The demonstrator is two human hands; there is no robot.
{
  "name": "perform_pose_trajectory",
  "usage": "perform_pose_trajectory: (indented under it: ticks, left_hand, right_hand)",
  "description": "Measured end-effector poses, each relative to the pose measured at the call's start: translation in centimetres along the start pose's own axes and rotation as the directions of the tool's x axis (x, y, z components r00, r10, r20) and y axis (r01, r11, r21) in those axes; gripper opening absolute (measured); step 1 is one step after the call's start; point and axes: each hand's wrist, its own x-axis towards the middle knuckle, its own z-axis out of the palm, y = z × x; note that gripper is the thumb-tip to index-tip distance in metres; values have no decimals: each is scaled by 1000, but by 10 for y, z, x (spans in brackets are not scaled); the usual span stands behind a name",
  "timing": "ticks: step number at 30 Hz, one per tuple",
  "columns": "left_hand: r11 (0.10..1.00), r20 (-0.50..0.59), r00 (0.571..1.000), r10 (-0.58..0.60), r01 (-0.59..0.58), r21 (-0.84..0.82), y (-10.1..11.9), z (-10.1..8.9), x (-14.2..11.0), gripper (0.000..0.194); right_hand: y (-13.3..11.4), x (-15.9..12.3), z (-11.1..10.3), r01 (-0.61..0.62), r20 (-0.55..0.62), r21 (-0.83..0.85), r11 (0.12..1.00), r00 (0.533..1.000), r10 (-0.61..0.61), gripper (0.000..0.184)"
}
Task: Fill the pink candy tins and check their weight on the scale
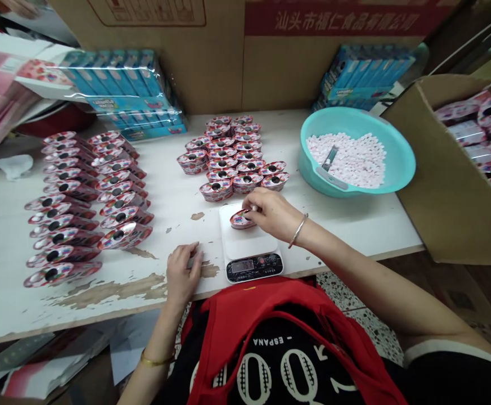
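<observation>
My right hand (273, 212) is over a white digital scale (249, 247), thumb and fingers pinched at the round hole of a small red-and-pink oval carton (240, 219) on its plate. A small white candy seems to show between the fingertips. The scale's display is lit, its digits hard to read. Left of the scale, my left hand (184, 270) rests on the table, fingers loosely bent and the thumb apart from them. Behind the scale stand several similar cartons (222, 152), holes upward. A turquoise bowl (403, 160) holds white candies (350, 154) and a metal-ended scoop (332, 169).
More cartons (118, 185) stand in two rows on the left of the worn white table (173, 214). Film-wrapped blue packs (131, 95) sit before a large cardboard box (211, 62). An open carton box (451, 208) with pink packs is at right. A person's hand (21, 8) shows top left.
</observation>
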Motion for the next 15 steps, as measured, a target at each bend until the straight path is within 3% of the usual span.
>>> perform_pose_trajectory:
  ticks: [5, 9, 11, 13, 15]
  left_hand:
    - [1000, 7, 1000, -10, 10, -5, 0, -1, 0, 25]
    - [1000, 16, 1000, 6, -6, -14, -7, -4, -1, 24]
    - [1000, 32, 999, 21, -21, 6, -19, -2, -2, 24]
    - [999, 48, 998, 32, -32, 10, -35, 3, -2, 25]
    - [999, 60, 997, 45, -46, 9, -50, 10, -2, 26]
  right_hand:
    - [-6, -4, 0, 22, 32, -19, 1000, 999, -21, 11]
    - [17, 3, -39, 55, -140, 14, 998, 989, -53, 13]
    - [48, 16, -75, -58, -314, -51, 997, 949, 40, 19]
    - [89, 32, -115, -279, -471, -127, 952, 861, 189, 23]
    - [129, 48, -146, -447, -494, -168, 878, 809, 318, 28]
